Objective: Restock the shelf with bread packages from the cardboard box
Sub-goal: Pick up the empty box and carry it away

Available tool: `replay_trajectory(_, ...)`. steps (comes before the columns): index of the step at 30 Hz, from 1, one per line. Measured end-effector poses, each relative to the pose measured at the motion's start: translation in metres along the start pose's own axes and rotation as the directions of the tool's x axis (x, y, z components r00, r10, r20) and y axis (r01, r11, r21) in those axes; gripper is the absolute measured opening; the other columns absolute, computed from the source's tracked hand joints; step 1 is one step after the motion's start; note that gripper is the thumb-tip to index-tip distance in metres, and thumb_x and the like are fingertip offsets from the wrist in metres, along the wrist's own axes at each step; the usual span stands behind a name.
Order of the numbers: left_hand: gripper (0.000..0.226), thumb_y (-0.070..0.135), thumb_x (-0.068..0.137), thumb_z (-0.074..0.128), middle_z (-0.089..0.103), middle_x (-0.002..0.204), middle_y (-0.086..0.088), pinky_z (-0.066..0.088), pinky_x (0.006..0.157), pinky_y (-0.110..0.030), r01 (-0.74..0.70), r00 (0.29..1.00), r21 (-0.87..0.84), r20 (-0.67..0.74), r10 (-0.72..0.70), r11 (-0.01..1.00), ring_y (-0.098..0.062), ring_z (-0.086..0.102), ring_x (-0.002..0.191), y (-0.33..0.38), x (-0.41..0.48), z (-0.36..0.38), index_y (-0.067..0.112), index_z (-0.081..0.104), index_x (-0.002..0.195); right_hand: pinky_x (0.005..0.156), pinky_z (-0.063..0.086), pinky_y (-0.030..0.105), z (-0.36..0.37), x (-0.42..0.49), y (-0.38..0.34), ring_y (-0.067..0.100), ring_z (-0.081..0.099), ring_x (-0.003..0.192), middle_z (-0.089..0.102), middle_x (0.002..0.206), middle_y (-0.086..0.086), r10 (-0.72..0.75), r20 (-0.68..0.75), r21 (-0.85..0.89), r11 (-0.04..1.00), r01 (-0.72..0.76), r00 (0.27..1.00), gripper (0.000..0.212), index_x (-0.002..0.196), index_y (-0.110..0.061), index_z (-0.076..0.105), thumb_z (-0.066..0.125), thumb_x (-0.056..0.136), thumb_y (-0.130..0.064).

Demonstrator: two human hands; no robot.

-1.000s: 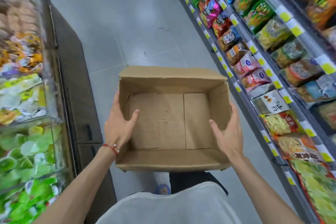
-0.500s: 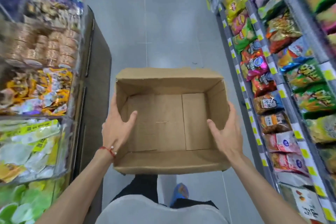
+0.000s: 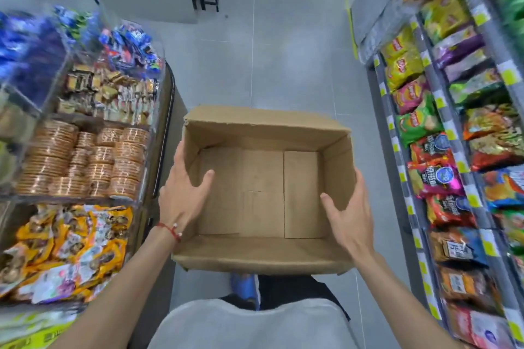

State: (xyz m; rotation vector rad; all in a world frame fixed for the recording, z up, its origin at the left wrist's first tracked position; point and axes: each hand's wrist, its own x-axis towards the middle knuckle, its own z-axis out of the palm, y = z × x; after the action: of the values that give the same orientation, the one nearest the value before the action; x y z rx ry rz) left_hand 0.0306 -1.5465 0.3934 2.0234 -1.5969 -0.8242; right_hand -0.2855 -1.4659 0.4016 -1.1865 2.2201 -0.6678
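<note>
We note first what cannot be read: the upper left of the display is blurred, the blue packets (image 3: 34, 59) there indistinct, and the shelf (image 3: 465, 133) on the right runs out of view at the top and the edge, its labels illegible. The outer fingers of both hands are hidden behind the box walls.

Count: one cardboard box (image 3: 263, 193), two hands, one red string bracelet (image 3: 169, 229) on the left wrist, one blue shoe (image 3: 244, 285) showing below the box.

The box is held in the aisle in front of the person's body, above the grey tiled floor (image 3: 255, 59), open side up. Its inside shows only bare cardboard flaps (we see no bread packages in it or elsewhere that we can identify). The left hand (image 3: 181, 193) grips the left wall, thumb inside, palm outside. The right hand (image 3: 350, 212) grips the right wall likewise, thumb inside.

To the left, clear bins hold round biscuit stacks (image 3: 82, 161) and, nearer, yellow-orange packets (image 3: 71, 244). The right shelf holds rows of snack bags (image 3: 416, 122), too many and too blurred to count.
</note>
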Motion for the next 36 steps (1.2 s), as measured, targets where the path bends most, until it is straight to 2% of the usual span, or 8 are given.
replay_trajectory(3,0.086,0.053,0.088,0.057,0.043,0.152,-0.007,0.042,0.104,-0.055,0.008,1.000,0.033,0.004,-0.008,0.999,-0.038,0.055,0.124,0.015,0.073,0.004,0.049,-0.001,0.151,0.117,0.036,0.048,0.021,0.066,-0.026,0.023,0.037,0.150,0.029,0.168,-0.004,0.014,0.020,0.007,1.000,-0.014,1.000,0.091,0.162,-0.032,0.012,0.070,0.093,-0.046)
replay_trajectory(7,0.089,0.052,0.087,0.059,0.039,0.155,-0.003,0.039,0.107,-0.056,0.019,1.000,0.052,-0.004,-0.018,0.998,-0.033,0.049,0.132,0.040,0.176,0.013,0.044,0.000,0.153,0.120,0.030,0.042,0.043,0.165,-0.069,0.021,0.032,0.152,0.025,0.169,-0.004,0.020,0.061,0.023,1.000,-0.021,0.998,0.092,0.164,-0.027,0.012,0.069,0.094,-0.042)
replay_trajectory(12,0.088,0.051,0.086,0.061,0.044,0.152,-0.004,0.043,0.103,-0.055,0.062,0.997,0.056,-0.041,-0.060,0.997,-0.034,0.054,0.128,0.075,0.288,0.013,0.046,0.002,0.152,0.119,0.027,0.035,0.053,0.283,-0.129,0.021,0.031,0.153,0.026,0.169,-0.003,0.005,0.117,0.018,1.000,-0.007,0.993,0.091,0.164,-0.025,0.013,0.069,0.095,-0.039)
replay_trajectory(17,0.091,0.053,0.085,0.061,0.039,0.155,0.000,0.044,0.103,-0.054,0.137,0.988,0.025,-0.074,-0.135,0.990,-0.035,0.053,0.129,0.100,0.379,0.011,0.048,0.000,0.152,0.115,0.026,0.029,0.068,0.387,-0.189,0.018,0.033,0.151,0.029,0.168,-0.005,-0.046,0.126,0.011,0.999,0.045,0.991,0.088,0.163,-0.028,0.016,0.070,0.094,-0.037)
replay_trajectory(25,0.090,0.055,0.086,0.059,0.031,0.159,0.002,0.041,0.105,-0.058,0.210,0.973,-0.011,-0.090,-0.211,0.978,-0.034,0.051,0.131,0.116,0.549,0.009,0.043,0.000,0.153,0.119,0.033,0.045,0.127,0.547,-0.290,0.020,0.034,0.151,0.027,0.168,-0.007,-0.092,0.182,-0.014,0.995,0.096,0.979,0.089,0.162,-0.033,0.014,0.070,0.094,-0.040)
replay_trajectory(28,0.092,0.054,0.087,0.061,0.029,0.160,0.000,0.042,0.105,-0.059,0.232,0.968,-0.033,-0.087,-0.234,0.972,-0.032,0.045,0.136,0.116,0.619,0.001,0.040,0.000,0.154,0.119,0.033,0.045,0.151,0.603,-0.335,0.020,0.035,0.150,0.026,0.169,-0.007,-0.104,0.195,-0.029,0.993,0.111,0.975,0.089,0.162,-0.033,0.013,0.070,0.093,-0.040)
replay_trajectory(31,0.093,0.053,0.086,0.061,0.032,0.159,0.000,0.046,0.101,-0.056,0.269,0.954,-0.038,-0.124,-0.271,0.962,-0.032,0.048,0.134,0.113,0.675,-0.013,0.041,-0.003,0.154,0.118,0.033,0.043,0.175,0.656,-0.383,0.020,0.035,0.150,0.025,0.169,-0.008,-0.145,0.243,-0.034,0.987,0.158,0.959,0.089,0.163,-0.033,0.013,0.070,0.094,-0.039)
replay_trajectory(36,0.094,0.056,0.085,0.059,0.033,0.158,0.000,0.045,0.099,-0.061,0.389,0.905,-0.057,-0.166,-0.393,0.920,-0.034,0.053,0.128,0.108,0.741,-0.032,0.044,-0.006,0.152,0.118,0.034,0.041,0.216,0.733,-0.451,0.019,0.037,0.150,0.028,0.167,-0.010,-0.217,0.320,-0.028,0.971,0.238,0.922,0.086,0.162,-0.034,0.016,0.070,0.094,-0.037)
